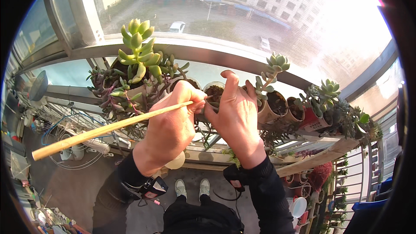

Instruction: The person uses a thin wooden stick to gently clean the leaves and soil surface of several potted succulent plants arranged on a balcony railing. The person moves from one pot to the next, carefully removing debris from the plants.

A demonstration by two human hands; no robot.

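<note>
My left hand [173, 117] is closed round a wooden chopstick [112, 124]. Its thick end points to the lower left, while the thin tip reaches the dark soil of a small pot [214, 88] on the sill-side shelf. My right hand [237, 115] grips that pot from the near right, its thumb at the front and its index finger bent by the rim. Part of the pot is hidden behind the hand. Just left of it stands another pot [185, 80], partly covered by my left hand. A tall green succulent [139, 50] rises further left.
Right of my hands are a brown pot of soil [276, 104], a leggy succulent [277, 65] and a red-and-white pot [311, 120]. A window frame [195, 52] runs behind the row. Wire racks [71, 125] stand at left, and a blue bin [368, 206] is at lower right.
</note>
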